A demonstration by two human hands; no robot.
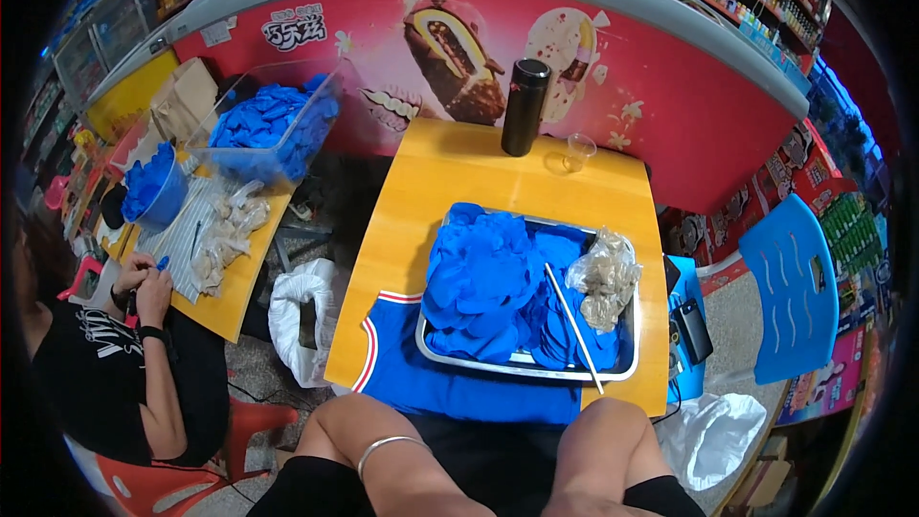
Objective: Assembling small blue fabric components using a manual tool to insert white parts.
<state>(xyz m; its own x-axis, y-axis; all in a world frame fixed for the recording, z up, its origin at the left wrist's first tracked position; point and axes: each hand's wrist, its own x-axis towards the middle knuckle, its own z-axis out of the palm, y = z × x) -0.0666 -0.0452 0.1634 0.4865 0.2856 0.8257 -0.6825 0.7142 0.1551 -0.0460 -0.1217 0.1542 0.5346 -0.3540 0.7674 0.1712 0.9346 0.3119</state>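
Observation:
My left forearm [416, 479], with a silver bangle at the wrist, and my right forearm [586, 488] come in low at the near table edge, by my bare knees. The fingers of both hands are hidden. Just beyond stands a metal tray [498, 368], which neither arm reaches. On its left side is a high, ruffled heap of thin blue round pieces [483, 273]; a lower spread of blue pieces [558, 321] lies beside it. A clear plastic bag of grey-brown pieces [605, 278] rests at the right. One white stick [574, 330] slants over the tray's front rim.
Under the tray, a blue cloth [407, 383] with striped trim covers the yellow table's [498, 182] near edge. A black flask [526, 107] and clear cup [578, 152] stand behind. At left, a co-worker's hands [144, 287] hold something small and blue near a blue-filled bin [311, 124].

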